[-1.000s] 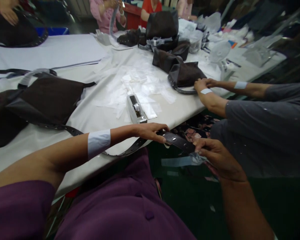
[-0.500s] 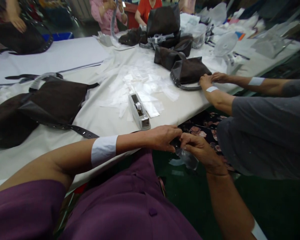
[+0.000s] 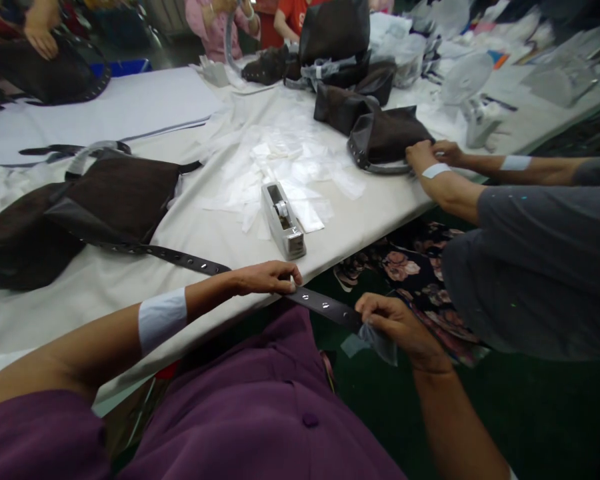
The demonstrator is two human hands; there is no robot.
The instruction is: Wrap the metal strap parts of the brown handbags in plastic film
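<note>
Dark studded strap now stretched off the tabletop's near edge: left hand pinches it, right hand grips its plastic-sleeved end, hands drawn apart.

A bag-making workshop is shown. A long white table is covered with dark brown bags in the middle and upper right, and several people are seated around it. A tape holder is placed near the middle.
</note>
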